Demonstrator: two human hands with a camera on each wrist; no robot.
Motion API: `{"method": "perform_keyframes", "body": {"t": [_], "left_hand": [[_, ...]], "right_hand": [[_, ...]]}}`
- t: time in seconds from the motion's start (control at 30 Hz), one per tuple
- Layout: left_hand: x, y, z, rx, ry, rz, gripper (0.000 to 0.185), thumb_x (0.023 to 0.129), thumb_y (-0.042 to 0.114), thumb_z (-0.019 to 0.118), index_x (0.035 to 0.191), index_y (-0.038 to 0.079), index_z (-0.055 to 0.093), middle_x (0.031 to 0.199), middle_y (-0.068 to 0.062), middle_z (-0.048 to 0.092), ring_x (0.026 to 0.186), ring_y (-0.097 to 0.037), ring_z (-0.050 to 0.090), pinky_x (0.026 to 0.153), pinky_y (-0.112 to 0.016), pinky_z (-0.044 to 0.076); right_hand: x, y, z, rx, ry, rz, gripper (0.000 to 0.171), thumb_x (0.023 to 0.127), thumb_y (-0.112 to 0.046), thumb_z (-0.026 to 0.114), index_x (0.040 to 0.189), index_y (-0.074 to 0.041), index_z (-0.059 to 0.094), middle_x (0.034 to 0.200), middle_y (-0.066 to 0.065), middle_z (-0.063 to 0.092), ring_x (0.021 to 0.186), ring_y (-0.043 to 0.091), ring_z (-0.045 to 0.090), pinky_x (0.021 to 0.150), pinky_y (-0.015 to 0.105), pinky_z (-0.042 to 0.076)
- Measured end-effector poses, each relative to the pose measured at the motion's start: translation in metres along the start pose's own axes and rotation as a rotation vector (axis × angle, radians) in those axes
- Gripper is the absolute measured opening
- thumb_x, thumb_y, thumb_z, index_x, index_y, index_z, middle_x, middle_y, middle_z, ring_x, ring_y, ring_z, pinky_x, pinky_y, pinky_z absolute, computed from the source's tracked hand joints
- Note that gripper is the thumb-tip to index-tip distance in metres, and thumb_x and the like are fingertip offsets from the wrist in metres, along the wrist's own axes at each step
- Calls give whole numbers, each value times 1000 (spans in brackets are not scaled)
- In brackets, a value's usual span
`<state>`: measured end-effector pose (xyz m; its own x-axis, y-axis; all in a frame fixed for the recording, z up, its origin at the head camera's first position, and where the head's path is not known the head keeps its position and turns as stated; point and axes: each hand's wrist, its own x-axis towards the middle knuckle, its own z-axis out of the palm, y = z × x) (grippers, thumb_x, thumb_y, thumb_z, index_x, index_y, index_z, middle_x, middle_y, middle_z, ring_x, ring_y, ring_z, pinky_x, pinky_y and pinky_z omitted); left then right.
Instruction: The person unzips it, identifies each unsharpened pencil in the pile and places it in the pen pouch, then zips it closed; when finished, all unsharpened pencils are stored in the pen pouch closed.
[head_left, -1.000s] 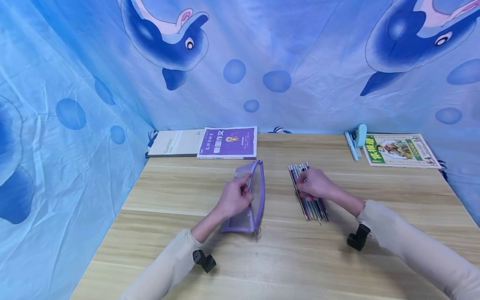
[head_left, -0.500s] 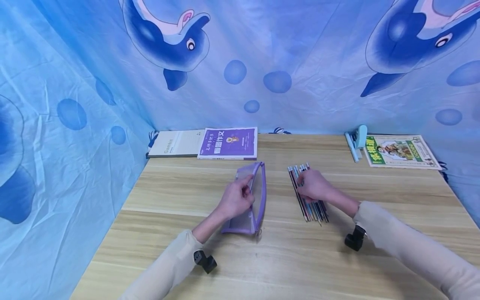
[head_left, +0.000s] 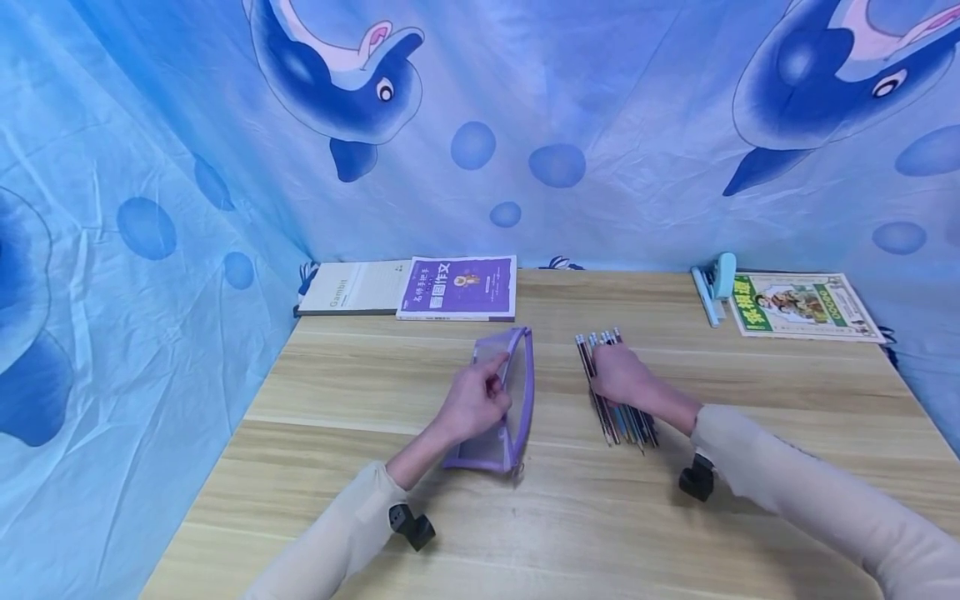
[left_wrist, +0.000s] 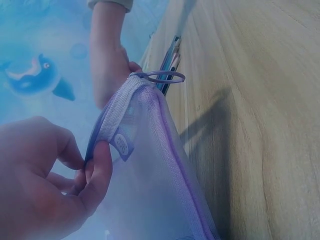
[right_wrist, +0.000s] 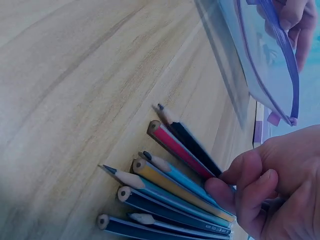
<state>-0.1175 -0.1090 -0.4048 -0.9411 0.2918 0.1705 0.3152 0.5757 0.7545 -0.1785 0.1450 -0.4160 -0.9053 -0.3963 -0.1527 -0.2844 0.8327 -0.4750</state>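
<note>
A purple-edged mesh pencil pouch (head_left: 480, 454) stands with its zip mouth gaping to the right. My left hand (head_left: 471, 404) pinches the rim beside the zip, as the left wrist view shows on the pouch (left_wrist: 155, 185), which has a ring at its corner. To the right, several pencils (head_left: 592, 367) lie side by side. My right hand (head_left: 621, 375) is down over their middle, fingers curled. In the right wrist view its fingertips pinch at a red pencil (right_wrist: 175, 146) and a black pencil (right_wrist: 192, 142); their far ends are hidden by the hand.
A purple book (head_left: 487, 287) and a pale notebook (head_left: 360, 287) lie at the back left of the wooden table (head_left: 570, 533). At the back right are a light-blue stapler-like thing (head_left: 723, 277) and a green-and-white magazine (head_left: 806, 304). A blue dolphin-print cloth (head_left: 630, 100) hangs behind.
My right hand has lowered and closed more on the pencils, and the left-most pencils' tips have shifted slightly to the left. My left hand keeps its hold on the pouch.
</note>
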Motion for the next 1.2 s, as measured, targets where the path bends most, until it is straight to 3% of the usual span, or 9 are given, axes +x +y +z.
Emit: {"method": "perform_keyframes", "body": {"t": [0.3,0.5,0.57,0.73,0.93,1.2], "left_hand": [[0,-1,-1,-16,13,13,64,74,-11,64,136,-17,47,73,-1,56,60,-9,49,47,-22,47],[1,0,-2,-26,10,-9,65,75,-11,64,137,-16,47,73,2,54,60,-9,49,47,-22,47],[1,1,-2,-26,6,-17,65,75,-11,64,138,-16,47,73,1,55,59,-9,49,46,-22,47],[0,2,-4,-39,-3,-49,66,76,-11,63,139,-15,45,74,-2,57,60,-10,51,47,-23,48],[1,4,-5,-50,-3,-48,65,76,-11,62,139,-16,45,74,-4,57,59,-10,52,46,-23,49],[2,4,-5,-56,14,-59,66,76,-12,64,139,-15,46,75,1,54,62,-11,52,48,-23,49]], "right_hand": [[8,-3,3,-70,9,1,21,81,3,61,64,-5,52,45,0,54,39,14,55,44,27,50],[13,-1,-2,-14,-53,31,25,83,2,62,60,-5,55,47,2,57,42,14,60,48,25,51],[13,-1,-6,36,-68,33,24,83,1,63,60,-4,58,49,4,58,42,15,59,48,24,50],[9,-5,-18,208,-67,24,8,85,-1,63,82,1,57,54,8,59,43,17,55,41,23,42],[3,-26,-25,449,-67,78,21,85,-5,63,101,3,52,65,15,67,43,16,54,39,25,43],[2,-53,-20,717,-83,142,26,92,-6,61,112,2,47,76,14,71,42,11,51,36,22,36]]}}
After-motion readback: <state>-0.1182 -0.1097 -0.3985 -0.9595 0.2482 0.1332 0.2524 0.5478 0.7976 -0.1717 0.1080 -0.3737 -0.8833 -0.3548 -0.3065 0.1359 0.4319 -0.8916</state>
